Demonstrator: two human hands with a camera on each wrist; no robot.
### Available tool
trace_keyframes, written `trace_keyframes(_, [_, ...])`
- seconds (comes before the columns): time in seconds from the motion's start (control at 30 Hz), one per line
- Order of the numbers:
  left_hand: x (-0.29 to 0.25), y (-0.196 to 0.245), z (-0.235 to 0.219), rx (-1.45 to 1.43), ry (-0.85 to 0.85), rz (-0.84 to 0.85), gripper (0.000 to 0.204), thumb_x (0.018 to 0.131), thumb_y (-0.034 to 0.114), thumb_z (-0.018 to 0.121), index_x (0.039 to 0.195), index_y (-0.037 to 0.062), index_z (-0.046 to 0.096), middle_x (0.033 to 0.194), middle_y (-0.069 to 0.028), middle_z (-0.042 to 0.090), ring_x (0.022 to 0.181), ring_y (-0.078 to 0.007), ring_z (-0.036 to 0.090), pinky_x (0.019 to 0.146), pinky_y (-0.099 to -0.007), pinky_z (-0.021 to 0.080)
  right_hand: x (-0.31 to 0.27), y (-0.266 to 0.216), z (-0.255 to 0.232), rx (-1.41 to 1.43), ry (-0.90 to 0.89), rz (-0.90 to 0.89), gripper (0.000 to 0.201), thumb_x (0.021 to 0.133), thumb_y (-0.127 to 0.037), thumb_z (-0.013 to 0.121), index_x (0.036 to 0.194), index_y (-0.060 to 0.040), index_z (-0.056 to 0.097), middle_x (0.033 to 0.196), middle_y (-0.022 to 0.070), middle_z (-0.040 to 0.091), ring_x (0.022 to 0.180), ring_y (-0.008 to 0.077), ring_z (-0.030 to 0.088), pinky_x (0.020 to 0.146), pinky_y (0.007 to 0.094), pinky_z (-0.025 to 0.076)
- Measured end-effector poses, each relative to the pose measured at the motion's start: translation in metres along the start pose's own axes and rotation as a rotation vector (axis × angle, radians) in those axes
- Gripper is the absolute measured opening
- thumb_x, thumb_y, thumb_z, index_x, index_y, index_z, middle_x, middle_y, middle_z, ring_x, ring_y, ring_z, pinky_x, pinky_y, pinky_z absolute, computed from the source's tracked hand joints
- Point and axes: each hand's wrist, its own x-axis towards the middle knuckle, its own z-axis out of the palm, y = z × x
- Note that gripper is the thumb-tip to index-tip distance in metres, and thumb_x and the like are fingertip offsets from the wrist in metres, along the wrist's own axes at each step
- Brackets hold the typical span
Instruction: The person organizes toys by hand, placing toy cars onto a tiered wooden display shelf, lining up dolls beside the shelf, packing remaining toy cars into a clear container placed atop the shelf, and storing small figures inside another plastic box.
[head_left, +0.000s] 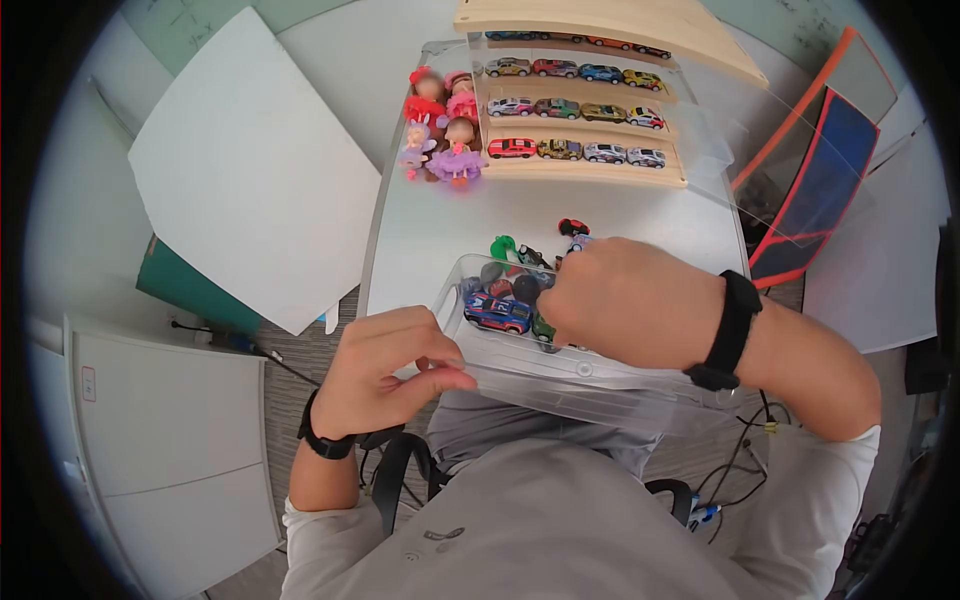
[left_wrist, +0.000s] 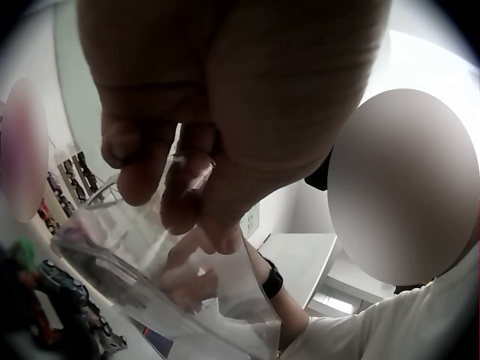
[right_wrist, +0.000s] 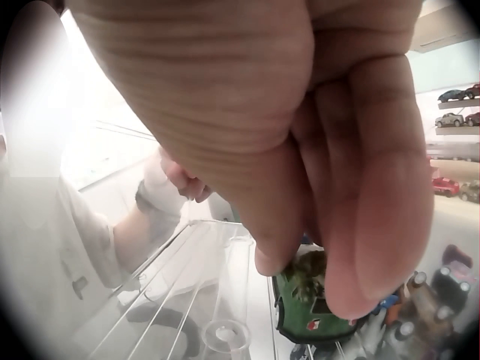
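Observation:
A transparent plastic box [head_left: 630, 395] stands at the table's near edge, toy cars heaped in its far part. My left hand [head_left: 395, 365] pinches the near-left rim of this box between thumb and fingers. Over the box, my right hand [head_left: 620, 295] reaches down. A green toy car [right_wrist: 304, 311] with a camouflage patch is pinched between its thumb and fingertips, partly hidden by them. Beside that hand, a blue and red toy car [head_left: 497, 312] lies in the box. Several more small cars [right_wrist: 420, 307] show beyond the fingers in the right wrist view.
Behind the box, a wooden display case [head_left: 590, 175] with a transparent front holds rows of toy cars. Several small dolls [head_left: 458, 150] stand left of it. A black and red toy car [head_left: 573, 227] is on the white table [head_left: 420, 225] beyond the box.

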Motion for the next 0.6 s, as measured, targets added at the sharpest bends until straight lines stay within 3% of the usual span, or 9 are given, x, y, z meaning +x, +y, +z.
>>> trace_keyframes(0.1, [-0.007, 0.0, -0.01, 0.007, 0.014, -0.049, 0.02, 0.076, 0.004, 0.091, 0.084, 0.0029, 0.072, 0.076, -0.0059, 0.067, 0.063, -0.017, 0.06, 0.056, -0.0292, 0.044, 0.0, 0.019, -0.016, 0.133, 0.071, -0.056, 0.012, 0.084, -0.013, 0.076, 0.085, -0.0013, 0.074, 0.084, 0.0141, 0.073, 0.079, 0.034, 0.074, 0.073, 0.044, 0.059])
trace_keyframes(0.17, [-0.021, -0.009, -0.023, -0.009, 0.042, -0.098, 0.021, 0.074, 0.005, 0.092, 0.084, 0.0033, 0.073, 0.075, -0.0053, 0.069, 0.063, -0.0135, 0.06, 0.056, -0.0267, 0.042, -0.001, 0.041, -0.029, 0.425, 0.2, 0.098, 0.015, 0.086, -0.016, 0.079, 0.086, -0.0019, 0.074, 0.083, 0.0125, 0.073, 0.078, 0.0348, 0.073, 0.073, 0.0441, 0.058])
trace_keyframes(0.2, [-0.03, -0.014, -0.03, -0.013, 0.037, -0.084, 0.021, 0.074, 0.005, 0.092, 0.084, 0.0033, 0.073, 0.075, -0.0053, 0.069, 0.063, -0.0135, 0.06, 0.056, -0.0267, 0.042, -0.004, 0.056, -0.027, 0.417, 0.204, 0.109, 0.015, 0.086, -0.016, 0.079, 0.086, -0.0019, 0.074, 0.083, 0.0125, 0.073, 0.078, 0.0348, 0.073, 0.073, 0.0441, 0.058])
trace_keyframes(0.27, [-0.048, -0.021, -0.044, -0.036, 0.113, -0.145, 0.022, 0.073, 0.004, 0.092, 0.084, 0.0024, 0.073, 0.075, -0.0043, 0.068, 0.064, -0.0122, 0.058, 0.057, -0.0267, 0.042, -0.01, 0.089, 0.004, 0.35, 0.222, 0.295, 0.013, 0.09, -0.015, 0.077, 0.095, -0.0047, 0.072, 0.077, 0.0101, 0.069, 0.075, 0.0324, 0.071, 0.074, 0.043, 0.056])
trace_keyframes(0.3, [-0.057, -0.024, -0.049, -0.034, 0.104, -0.135, 0.022, 0.073, 0.004, 0.092, 0.084, 0.0024, 0.073, 0.075, -0.0043, 0.068, 0.064, -0.0122, 0.058, 0.057, -0.0267, 0.042, -0.014, 0.096, 0.024, 0.347, 0.231, 0.304, 0.013, 0.09, -0.015, 0.077, 0.095, -0.0047, 0.072, 0.077, 0.0101, 0.069, 0.075, 0.0324, 0.071, 0.074, 0.043, 0.056])
trace_keyframes(0.4, [-0.076, -0.028, -0.059, -0.047, 0.207, -0.179, 0.022, 0.073, 0.003, 0.092, 0.084, 0.0015, 0.072, 0.074, -0.0035, 0.068, 0.064, -0.0115, 0.057, 0.058, -0.0261, 0.043, -0.017, 0.099, 0.075, 0.17, 0.184, 0.286, 0.024, 0.087, -0.017, 0.079, 0.106, -0.0058, 0.07, 0.09, 0.0111, 0.071, 0.086, 0.0331, 0.071, 0.081, 0.044, 0.056])
trace_keyframes(0.47, [-0.082, -0.028, -0.062, -0.042, 0.251, -0.206, 0.022, 0.074, 0.002, 0.091, 0.083, 0.0009, 0.071, 0.074, -0.003, 0.068, 0.064, -0.0116, 0.056, 0.059, -0.0259, 0.042, -0.015, 0.094, 0.089, 0.123, 0.165, 0.376, 0.032, 0.085, -0.018, 0.08, 0.112, -0.006, 0.068, 0.1, 0.0114, 0.072, 0.092, 0.033, 0.071, 0.082, 0.0445, 0.056])
trace_keyframes(0.53, [-0.081, -0.027, -0.061, -0.03, 0.243, -0.223, 0.022, 0.074, 0.002, 0.091, 0.083, 0.0014, 0.072, 0.075, -0.0032, 0.068, 0.064, -0.0113, 0.056, 0.059, -0.0259, 0.042, -0.014, 0.096, 0.095, 0.162, 0.187, 0.392, 0.033, 0.084, -0.02, 0.082, 0.109, -0.0047, 0.069, 0.097, 0.0113, 0.072, 0.09, 0.0339, 0.071, 0.082, 0.0454, 0.055])
trace_keyframes(0.6, [-0.078, -0.023, -0.058, -0.018, 0.24, -0.245, 0.021, 0.074, 0.003, 0.091, 0.084, 0.0018, 0.072, 0.075, -0.0035, 0.068, 0.064, -0.011, 0.057, 0.059, -0.0259, 0.042, -0.016, 0.101, 0.098, 0.377, 0.241, 0.442, 0.034, 0.083, -0.022, 0.084, 0.109, -0.0058, 0.069, 0.097, 0.0111, 0.072, 0.089, 0.0339, 0.071, 0.081, 0.0449, 0.055])
